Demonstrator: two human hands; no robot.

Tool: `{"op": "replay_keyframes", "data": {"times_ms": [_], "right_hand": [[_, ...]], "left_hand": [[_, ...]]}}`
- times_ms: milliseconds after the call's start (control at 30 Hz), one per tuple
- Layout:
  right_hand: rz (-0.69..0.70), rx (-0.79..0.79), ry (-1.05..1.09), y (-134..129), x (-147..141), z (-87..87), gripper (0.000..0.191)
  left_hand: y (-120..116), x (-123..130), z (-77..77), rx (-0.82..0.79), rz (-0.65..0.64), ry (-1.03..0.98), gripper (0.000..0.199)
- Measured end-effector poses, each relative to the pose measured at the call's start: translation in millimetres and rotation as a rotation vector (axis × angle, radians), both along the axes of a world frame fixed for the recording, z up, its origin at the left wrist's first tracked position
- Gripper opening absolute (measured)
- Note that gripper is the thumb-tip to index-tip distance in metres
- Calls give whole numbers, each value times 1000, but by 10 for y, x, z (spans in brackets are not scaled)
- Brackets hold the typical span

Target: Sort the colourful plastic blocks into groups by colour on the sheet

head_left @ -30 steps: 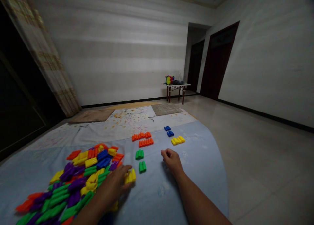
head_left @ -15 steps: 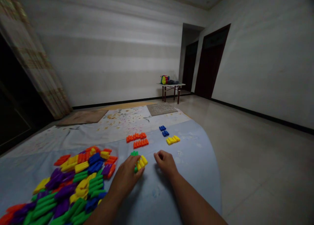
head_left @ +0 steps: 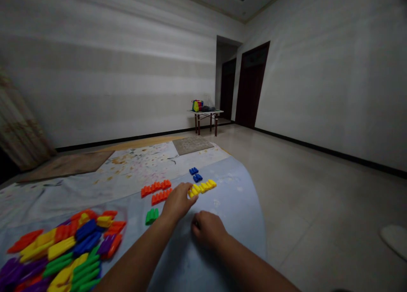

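Note:
My left hand (head_left: pixel 178 203) grips a ridged yellow plastic block (head_left: pixel 194 190) between thumb and fingers. That block is at the left end of a row of yellow pieces (head_left: pixel 208 185) on the blue cloth. Curled into a loose fist, my right hand (head_left: pixel 208 227) rests closer to me, with nothing visible in it. Left of my left hand lies a green block (head_left: pixel 151 216). Beyond it are two rows of orange blocks (head_left: pixel 156 187), the nearer one partly covered by my fingers. Two small blue blocks (head_left: pixel 193 171) sit behind the yellow row.
A heap of mixed plastic blocks (head_left: pixel 73 245) spreads over the lower left. The patterned cloth (head_left: pixel 140 156) continues behind, with a brown mat (head_left: pixel 70 164) and a grey mat (head_left: pixel 192 145). A small table (head_left: pixel 206 112) holding a colourful item stands by the far wall.
My left hand has carried the yellow block forward and right to the yellow row. The green block now lies uncovered on the cloth. My view has turned right; my right hand stays closed.

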State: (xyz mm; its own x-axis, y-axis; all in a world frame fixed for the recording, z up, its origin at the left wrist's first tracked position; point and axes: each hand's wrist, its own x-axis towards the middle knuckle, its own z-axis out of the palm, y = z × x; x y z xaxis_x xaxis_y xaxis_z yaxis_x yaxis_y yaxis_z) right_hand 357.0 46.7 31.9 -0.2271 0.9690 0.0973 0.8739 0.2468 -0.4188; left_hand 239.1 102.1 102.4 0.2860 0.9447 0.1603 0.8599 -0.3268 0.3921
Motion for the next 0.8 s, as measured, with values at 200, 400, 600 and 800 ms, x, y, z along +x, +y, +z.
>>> {"op": "replay_keyframes", "data": {"times_ms": [200, 400, 600, 800], "right_hand": [[0, 125, 35, -123, 70, -228, 21], [38, 144, 115, -90, 66, -193, 30], [37, 139, 113, -81, 82, -227, 27], [4, 175, 119, -96, 81, -248, 18]], "left_hand": [[166, 428, -280, -52, -47, 33, 37], [294, 653, -489, -69, -77, 53, 37], [257, 662, -509, -57, -86, 5, 44], [-75, 143, -200, 77, -68, -153, 36]]}}
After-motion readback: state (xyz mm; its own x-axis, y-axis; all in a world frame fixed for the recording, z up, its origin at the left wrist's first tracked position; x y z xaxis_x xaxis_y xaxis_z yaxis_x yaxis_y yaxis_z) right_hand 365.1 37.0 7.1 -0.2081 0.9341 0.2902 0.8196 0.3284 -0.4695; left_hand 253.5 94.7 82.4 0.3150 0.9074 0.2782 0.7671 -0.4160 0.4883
